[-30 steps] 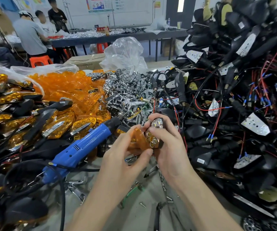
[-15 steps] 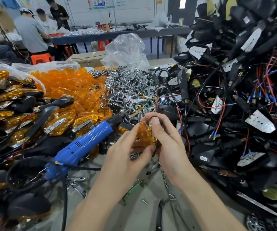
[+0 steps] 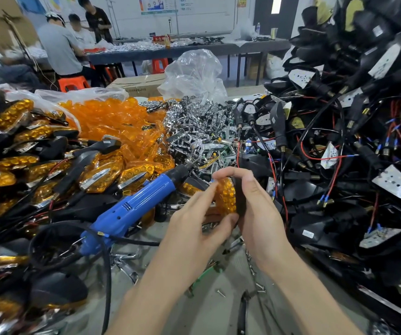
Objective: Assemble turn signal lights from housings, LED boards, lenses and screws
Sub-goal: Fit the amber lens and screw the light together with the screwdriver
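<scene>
Amber faceted plastic lens [image 3: 226, 197] on black plastic housing [image 3: 240, 201], above grey table [image 3: 206, 315], right grip [image 3: 260, 213] curled round housing, left grip [image 3: 194, 226] pinching lens edge; likely light, stiff, slick: hold by housing sides.

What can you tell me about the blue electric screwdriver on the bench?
The blue electric screwdriver has a blue plastic-looking body with vent slots and a black front collar. A black cable leaves its rear end. It lies slanted, rear low at the left, nose pointing up and right toward the chrome parts. It rests on the clutter; the left hand and the right hand do not touch it.
</scene>
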A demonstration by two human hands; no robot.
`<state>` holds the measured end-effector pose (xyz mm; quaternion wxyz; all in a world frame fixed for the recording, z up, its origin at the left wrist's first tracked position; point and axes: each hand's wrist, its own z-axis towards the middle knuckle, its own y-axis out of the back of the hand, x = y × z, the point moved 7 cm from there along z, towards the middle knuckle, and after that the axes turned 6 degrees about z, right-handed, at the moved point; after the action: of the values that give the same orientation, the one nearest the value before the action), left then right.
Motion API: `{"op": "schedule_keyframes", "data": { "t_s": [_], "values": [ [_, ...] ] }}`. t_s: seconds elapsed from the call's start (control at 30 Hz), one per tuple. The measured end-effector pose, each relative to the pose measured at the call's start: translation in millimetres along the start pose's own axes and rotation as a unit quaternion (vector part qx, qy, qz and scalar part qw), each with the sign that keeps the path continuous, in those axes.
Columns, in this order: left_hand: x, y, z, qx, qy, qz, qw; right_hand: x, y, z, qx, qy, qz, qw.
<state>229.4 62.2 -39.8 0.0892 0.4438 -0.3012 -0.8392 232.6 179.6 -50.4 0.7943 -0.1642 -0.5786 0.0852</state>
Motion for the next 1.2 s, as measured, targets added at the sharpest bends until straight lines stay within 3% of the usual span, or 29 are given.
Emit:
{"op": "schedule_keyframes", "data": {
  "t_s": [0.17,0.43,0.5,0.67,0.9,1.07,1.2],
  "values": [
    [-4,0,1,0.015,-0.010,0.015,1.000,5,-6,-2,0.002,-0.001,-0.006,1.000],
    [-8,0,0,0.003,-0.020,0.037,0.999,16,-12,-6,0.003,0.073,-0.127,0.989],
    [-11,1,1,0.017,-0.019,-0.002,1.000,20,-12,-6,0.009,0.084,-0.146,0.986],
    [-6,9,1,0.068,0.037,-0.215,0.974,33,-21,-9,0.033,0.116,-0.159,0.980],
    [-7,-6,-1,0.050,0.114,-0.317,0.940,23,-16,-10,-0.027,0.063,-0.094,0.993],
    [-3,-15,-1,0.044,0.174,-0.358,0.916,0,-7,-4,-0.087,-0.037,-0.024,0.995],
    [9,-16,-5,0.039,0.243,-0.421,0.873,-8,-8,0,-0.105,-0.081,0.041,0.990]
  ]
}}
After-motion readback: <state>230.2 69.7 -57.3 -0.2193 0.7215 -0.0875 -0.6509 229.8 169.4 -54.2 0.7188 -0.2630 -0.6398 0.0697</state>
